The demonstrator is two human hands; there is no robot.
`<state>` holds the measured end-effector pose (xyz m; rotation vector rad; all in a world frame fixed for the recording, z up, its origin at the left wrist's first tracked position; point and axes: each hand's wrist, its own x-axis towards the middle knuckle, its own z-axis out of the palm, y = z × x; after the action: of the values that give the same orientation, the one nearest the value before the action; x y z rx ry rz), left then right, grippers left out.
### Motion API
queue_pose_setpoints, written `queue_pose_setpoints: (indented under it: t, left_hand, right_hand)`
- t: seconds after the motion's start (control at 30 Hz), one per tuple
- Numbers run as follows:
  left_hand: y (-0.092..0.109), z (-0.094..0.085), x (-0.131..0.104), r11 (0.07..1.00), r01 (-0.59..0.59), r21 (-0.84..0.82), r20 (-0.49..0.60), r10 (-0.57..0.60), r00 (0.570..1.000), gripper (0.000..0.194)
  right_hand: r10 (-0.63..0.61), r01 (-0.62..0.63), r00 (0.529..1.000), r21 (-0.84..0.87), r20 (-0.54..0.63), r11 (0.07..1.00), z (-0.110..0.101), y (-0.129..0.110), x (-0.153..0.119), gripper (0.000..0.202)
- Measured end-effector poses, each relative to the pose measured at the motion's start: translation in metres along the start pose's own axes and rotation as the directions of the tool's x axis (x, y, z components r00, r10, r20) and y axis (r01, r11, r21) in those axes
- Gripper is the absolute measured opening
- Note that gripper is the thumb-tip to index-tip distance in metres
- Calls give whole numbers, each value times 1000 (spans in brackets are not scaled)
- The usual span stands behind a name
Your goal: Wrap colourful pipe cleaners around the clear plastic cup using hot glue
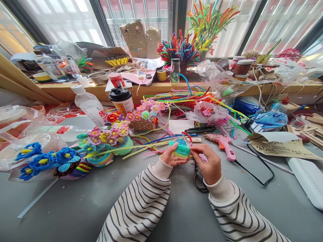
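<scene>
My left hand [168, 156] is closed around a small pot wrapped in green and yellow pipe cleaner [181, 151], with blue speckled stuff at its top. At the pot's right side, my right hand [209, 164] pinches with thumb and forefinger, where a curved red pipe cleaner [189, 135] meets the fingertips. The fingertips hide its end. Long yellow pipe cleaners [141, 148] stretch left from beside the pot. Black-handled scissors [199, 183] lie on the table under my right hand. A black utility knife [200, 129] rests just beyond the pot.
On the right lie a pink glue gun [228, 148] with its black cord and a white power bank-like box [306, 183]. Pots of pipe-cleaner flowers [101, 141], a lidded cup [121, 101] and a plastic bottle [89, 106] stand left. Loose pipe cleaners [181, 97] are heaped behind.
</scene>
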<state>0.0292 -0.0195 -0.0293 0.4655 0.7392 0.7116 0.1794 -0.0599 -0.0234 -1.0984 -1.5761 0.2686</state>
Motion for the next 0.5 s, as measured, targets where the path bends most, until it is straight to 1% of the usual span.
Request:
queue_pose_setpoints:
  t: [0.1,0.23,0.33,0.4,0.5]
  left_hand:
    - [-1,-2,2,1000,17,-2,0,-17,1000,39]
    - [0,-1,1,999,41,-6,-16,-41,999,57]
    - [2,2,-1,999,51,-14,-37,-51,998,66]
    - [4,5,-3,998,55,-20,-53,-56,997,65]
    - [5,9,-6,998,59,-32,-80,-61,995,56]
  right_hand:
    - [-86,87,996,-33,35,996,-2,1,0,26]
    - [-227,235,969,-77,93,969,-4,2,-1,44]
    - [-264,272,959,-70,103,960,-4,3,-2,50]
    - [-272,280,957,-70,105,958,-4,3,-2,52]
    - [-274,282,955,-66,113,957,-4,3,-1,55]
